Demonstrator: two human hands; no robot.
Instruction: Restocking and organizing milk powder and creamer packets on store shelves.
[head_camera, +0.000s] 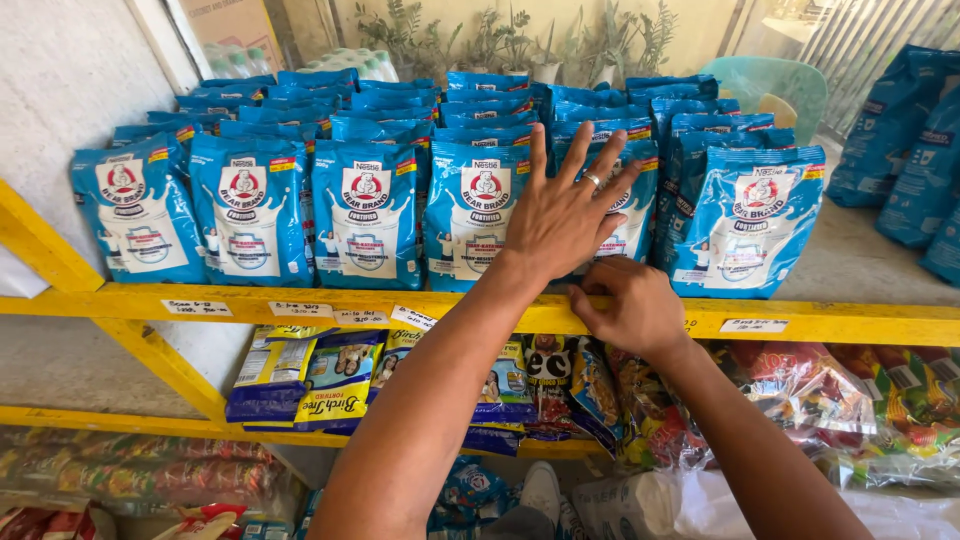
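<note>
Your left hand (565, 215) lies flat, fingers spread, against a blue pouch (610, 210) at the shelf's (330, 300) front edge; your right hand (630, 305) grips that edge. Push harder and the upright row may topple backward.

yellow shelf (400, 303), blue pouches (365, 215) upright

Head view: worn on the head, facing forward and slightly down, close to the yellow shelf (300, 300).
Shared: single view only.

The pouches (367, 212) on the top shelf are bright blue with white and red panels. The shelf frame (300, 302) is yellow, its price tags (300, 310) white.
</note>
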